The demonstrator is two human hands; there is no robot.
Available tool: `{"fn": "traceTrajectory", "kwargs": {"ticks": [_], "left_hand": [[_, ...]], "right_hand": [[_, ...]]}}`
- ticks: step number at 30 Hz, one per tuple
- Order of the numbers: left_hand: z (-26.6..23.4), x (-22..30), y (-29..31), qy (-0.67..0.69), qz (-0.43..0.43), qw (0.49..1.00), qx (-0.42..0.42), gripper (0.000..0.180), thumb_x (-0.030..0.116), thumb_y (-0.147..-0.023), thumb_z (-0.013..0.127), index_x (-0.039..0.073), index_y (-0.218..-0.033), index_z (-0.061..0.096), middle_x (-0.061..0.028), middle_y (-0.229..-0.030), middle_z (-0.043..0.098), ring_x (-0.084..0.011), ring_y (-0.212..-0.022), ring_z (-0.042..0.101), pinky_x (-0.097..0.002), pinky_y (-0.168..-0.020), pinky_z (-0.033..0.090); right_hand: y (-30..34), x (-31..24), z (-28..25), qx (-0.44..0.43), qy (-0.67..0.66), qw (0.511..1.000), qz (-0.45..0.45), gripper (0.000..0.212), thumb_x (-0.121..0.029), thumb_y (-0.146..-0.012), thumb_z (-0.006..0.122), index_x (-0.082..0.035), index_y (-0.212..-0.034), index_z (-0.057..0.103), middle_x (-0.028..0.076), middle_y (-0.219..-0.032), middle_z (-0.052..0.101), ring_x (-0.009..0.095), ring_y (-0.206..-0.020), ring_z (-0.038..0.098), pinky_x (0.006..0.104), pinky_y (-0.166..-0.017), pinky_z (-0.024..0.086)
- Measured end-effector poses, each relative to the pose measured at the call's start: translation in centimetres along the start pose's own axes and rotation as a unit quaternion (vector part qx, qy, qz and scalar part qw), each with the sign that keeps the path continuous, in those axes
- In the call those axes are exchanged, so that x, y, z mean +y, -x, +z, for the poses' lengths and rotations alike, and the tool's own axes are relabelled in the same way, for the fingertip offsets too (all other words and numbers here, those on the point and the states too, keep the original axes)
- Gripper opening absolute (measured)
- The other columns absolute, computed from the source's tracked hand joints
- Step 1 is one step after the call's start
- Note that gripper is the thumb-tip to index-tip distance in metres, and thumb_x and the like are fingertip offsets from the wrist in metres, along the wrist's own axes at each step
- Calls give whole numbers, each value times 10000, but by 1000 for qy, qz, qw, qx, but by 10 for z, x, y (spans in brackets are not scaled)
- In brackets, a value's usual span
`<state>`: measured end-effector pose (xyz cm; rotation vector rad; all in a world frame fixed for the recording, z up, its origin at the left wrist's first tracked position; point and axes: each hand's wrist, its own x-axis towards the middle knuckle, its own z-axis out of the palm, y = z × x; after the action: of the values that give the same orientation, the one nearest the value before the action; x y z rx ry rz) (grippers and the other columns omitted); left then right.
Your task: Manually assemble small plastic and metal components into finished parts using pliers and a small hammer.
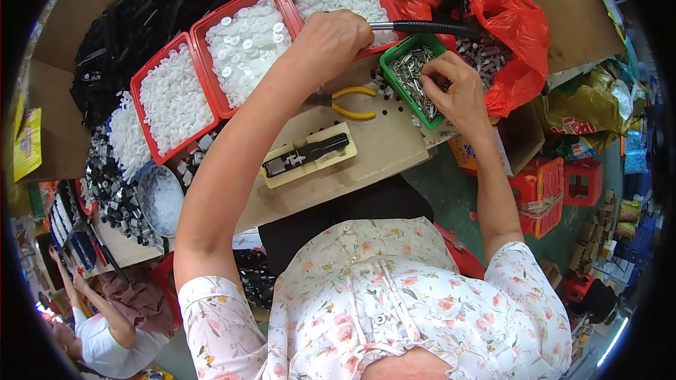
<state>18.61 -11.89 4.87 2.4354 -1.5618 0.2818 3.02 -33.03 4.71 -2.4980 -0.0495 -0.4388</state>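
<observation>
Loose metal pins (412, 70) in a green tray (405, 95), located near the right edge of the table (384, 134). Right hand (454, 88) down among the pins, thumb and fingers curled toward one another; cannot tell whether pinching a pin. Left hand (331, 42) knuckles up over the rightmost of the red trays (204, 79), just beside a black-handled tool (436, 27) with silver shaft; fingertips hidden, cannot tell whether gripping. Yellow-handled pliers (352, 114) left of the green tray. Cream holder (310, 171) near the table's front edge, with a black part (317, 150) lying inside. White plastic pieces (246, 46) filling the red trays.
</observation>
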Motion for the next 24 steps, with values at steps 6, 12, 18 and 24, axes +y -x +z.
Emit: {"fn": "traceTrajectory", "kwargs": {"ticks": [6,12,18,24], "left_hand": [[-4,-1,6,81,-23,994,72,116,75,-839,681,31,-921,750,-147,-844,691,-335,-809,680,-426,-697,536],[-11,0,26,206,-110,965,120,114,62,-857,731,-12,-942,746,-150,-830,703,-273,-698,672,-351,-646,516],[-36,25,48,308,-142,932,131,94,26,-864,720,-33,-936,737,-94,-783,688,-155,-672,636,-291,-620,494],[-45,39,85,367,-117,911,143,90,-20,-823,745,-18,-911,725,-93,-763,646,-198,-628,633,-302,-565,477]], "right_hand": [[2,0,-1,51,-29,998,-12,83,-23,-807,685,25,-875,679,102,-828,637,202,-744,652,303,-669,504],[-2,-14,6,81,-73,994,-11,77,11,-805,684,34,-877,669,94,-824,636,177,-734,643,296,-667,500],[-14,-51,10,73,-193,977,-50,74,45,-801,675,36,-869,646,64,-824,624,145,-760,614,280,-705,501],[-18,-77,17,-16,-252,963,-96,82,58,-789,666,33,-859,632,59,-829,618,135,-757,601,270,-698,493]]}}
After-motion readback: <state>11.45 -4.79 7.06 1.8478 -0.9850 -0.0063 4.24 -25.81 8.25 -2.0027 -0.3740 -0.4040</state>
